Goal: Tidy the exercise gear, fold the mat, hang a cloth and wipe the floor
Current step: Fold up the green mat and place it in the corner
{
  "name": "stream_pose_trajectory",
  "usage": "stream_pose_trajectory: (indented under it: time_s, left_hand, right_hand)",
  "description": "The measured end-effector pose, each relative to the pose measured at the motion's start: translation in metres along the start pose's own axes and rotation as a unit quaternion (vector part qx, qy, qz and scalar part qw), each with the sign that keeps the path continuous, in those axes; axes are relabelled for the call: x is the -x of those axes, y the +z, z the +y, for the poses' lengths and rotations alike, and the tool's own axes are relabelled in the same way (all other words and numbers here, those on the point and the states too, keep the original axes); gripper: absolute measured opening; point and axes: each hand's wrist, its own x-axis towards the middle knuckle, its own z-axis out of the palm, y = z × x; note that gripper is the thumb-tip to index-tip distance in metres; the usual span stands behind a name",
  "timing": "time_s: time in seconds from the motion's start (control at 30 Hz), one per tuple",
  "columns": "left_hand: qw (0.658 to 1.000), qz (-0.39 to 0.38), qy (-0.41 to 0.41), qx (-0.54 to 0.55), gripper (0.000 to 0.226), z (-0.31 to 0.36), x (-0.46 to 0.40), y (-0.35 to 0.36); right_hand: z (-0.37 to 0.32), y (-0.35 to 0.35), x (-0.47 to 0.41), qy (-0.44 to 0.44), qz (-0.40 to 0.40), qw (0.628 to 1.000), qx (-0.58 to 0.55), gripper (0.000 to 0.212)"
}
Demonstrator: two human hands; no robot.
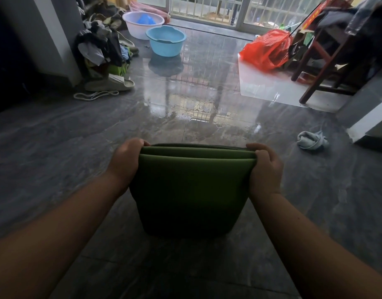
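Our left hand [126, 161] and right hand [264, 167] grip the folded green foam mat [192, 186], fingers clamped on its top corners.

No legible text anywhere.

Lived-in home room: glossy dark tile floor [207, 87], plastic wash basins [165, 41], clothes pile [99, 46], slippers [110, 83], barred balcony door [207, 7].

Left hand [124, 164] and right hand [265, 169] grip folded green mat [190, 186].
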Motion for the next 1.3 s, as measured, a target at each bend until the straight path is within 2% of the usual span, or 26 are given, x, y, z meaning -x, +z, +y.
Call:
stream_pose_trajectory:
  time_s: [0.1, 0.23, 0.33, 0.5, 0.6, 0.77, 0.87, 0.97, 1.1, 1.3]
  left_hand:
    - [1.0, 0.014, 0.012, 0.007, 0.037, -0.002, 0.005, 0.004]
    - [0.998, 0.03, -0.032, -0.042, 0.037, -0.008, 0.004, 0.014]
    - [0.998, 0.036, -0.008, -0.048, 0.043, 0.009, 0.001, 0.02]
    - [0.993, 0.031, 0.104, -0.038, 0.038, 0.044, 0.003, 0.028]
    - [0.983, 0.058, 0.175, -0.021, 0.031, 0.07, -0.001, 0.046]
    - [0.944, 0.099, 0.315, -0.009, 0.03, 0.111, -0.04, 0.083]
    - [0.926, 0.086, 0.368, -0.008, 0.029, 0.09, -0.048, 0.089]
    - [0.942, 0.034, 0.333, -0.025, 0.024, 0.023, -0.016, 0.097]
    - [0.976, 0.018, 0.212, -0.05, 0.021, -0.081, 0.04, 0.102]
    - [0.991, 0.027, 0.106, -0.08, 0.023, -0.157, 0.118, 0.09]
  right_hand:
    - [0.001, -0.003, 0.0, -0.019, -0.006, 1.0, 0.006, 0.028]
    - [0.009, -0.008, -0.001, 0.011, -0.003, 0.998, 0.061, 0.027]
    - [0.001, -0.013, -0.01, 0.003, 0.013, 0.997, 0.082, 0.031]
    - [-0.012, -0.034, -0.024, -0.032, -0.004, 0.998, 0.053, 0.03]
    - [-0.025, -0.048, -0.042, -0.038, -0.013, 0.998, 0.055, 0.03]
    - [-0.057, -0.051, -0.084, -0.102, 0.032, 0.993, 0.049, 0.031]
    - [-0.037, -0.064, -0.077, -0.142, 0.031, 0.989, 0.029, 0.031]
    - [0.031, -0.091, -0.043, -0.147, -0.001, 0.989, 0.026, 0.025]
    - [0.115, -0.124, 0.026, -0.095, -0.047, 0.991, 0.077, 0.02]
    - [0.15, -0.148, 0.081, -0.072, -0.083, 0.987, 0.118, 0.021]
